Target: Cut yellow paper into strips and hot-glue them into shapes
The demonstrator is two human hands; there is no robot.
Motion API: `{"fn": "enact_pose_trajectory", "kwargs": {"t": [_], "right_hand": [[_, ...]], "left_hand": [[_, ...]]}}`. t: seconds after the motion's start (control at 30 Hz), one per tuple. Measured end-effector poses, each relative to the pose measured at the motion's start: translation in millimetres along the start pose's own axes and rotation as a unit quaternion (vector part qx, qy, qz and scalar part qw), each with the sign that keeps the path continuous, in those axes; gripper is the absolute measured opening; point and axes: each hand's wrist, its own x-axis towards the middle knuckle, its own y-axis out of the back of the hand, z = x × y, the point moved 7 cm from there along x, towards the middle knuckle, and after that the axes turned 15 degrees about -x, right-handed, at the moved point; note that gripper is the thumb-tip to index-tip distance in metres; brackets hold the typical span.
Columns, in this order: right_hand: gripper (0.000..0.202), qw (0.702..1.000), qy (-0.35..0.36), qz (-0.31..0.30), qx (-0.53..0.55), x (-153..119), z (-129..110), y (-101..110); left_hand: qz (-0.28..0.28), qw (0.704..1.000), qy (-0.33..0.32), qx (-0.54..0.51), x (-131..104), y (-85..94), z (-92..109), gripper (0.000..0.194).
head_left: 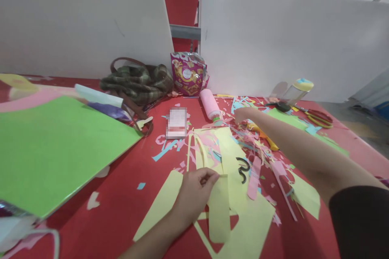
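Observation:
My left hand (pixel 197 188) pinches the upper end of a rounded pale-yellow paper strip (pixel 219 214) between thumb and finger. Under and around that strip lie larger pieces of yellow paper (pixel 252 222), a pink paper strip (pixel 254 178) and black curved pieces (pixel 242 168). My right arm stretches forward over the table, and my right hand (pixel 243 114) is low among the paper scraps (pixel 241 103), its fingers hidden from view. Left of it lies a pink bottle (pixel 209 104) with a green neck. Close by, partly behind the forearm, is an orange-yellow object (pixel 269 139).
A large green sheet (pixel 69 153) covers the table's left side. Behind it lie a plaid cloth bag (pixel 139 83) and a purple snack bag (pixel 189 73). Red-and-yellow-handled scissors (pixel 319 118) and a yellow-lidded clear container (pixel 296 92) are at the right. White panels (pixel 273 44) stand behind.

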Motion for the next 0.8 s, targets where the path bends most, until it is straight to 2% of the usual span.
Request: {"fn": "enact_pose_trajectory", "kwargs": {"t": [0.27,0.57,0.8], "right_hand": [[0.025,0.999,0.003,0.044,0.023,7,-1,2],[0.024,0.98,-0.044,0.18,0.076,14,21,34],[0.023,0.976,-0.035,0.188,0.107,23,23,28]], "left_hand": [[0.001,1.0,-0.017,-0.005,0,0.8,2,0.023],[0.006,1.0,-0.024,-0.003,1,0.9,1,0.023],[0.016,1.0,-0.026,-0.005,1,3.5,4,0.023]]}}
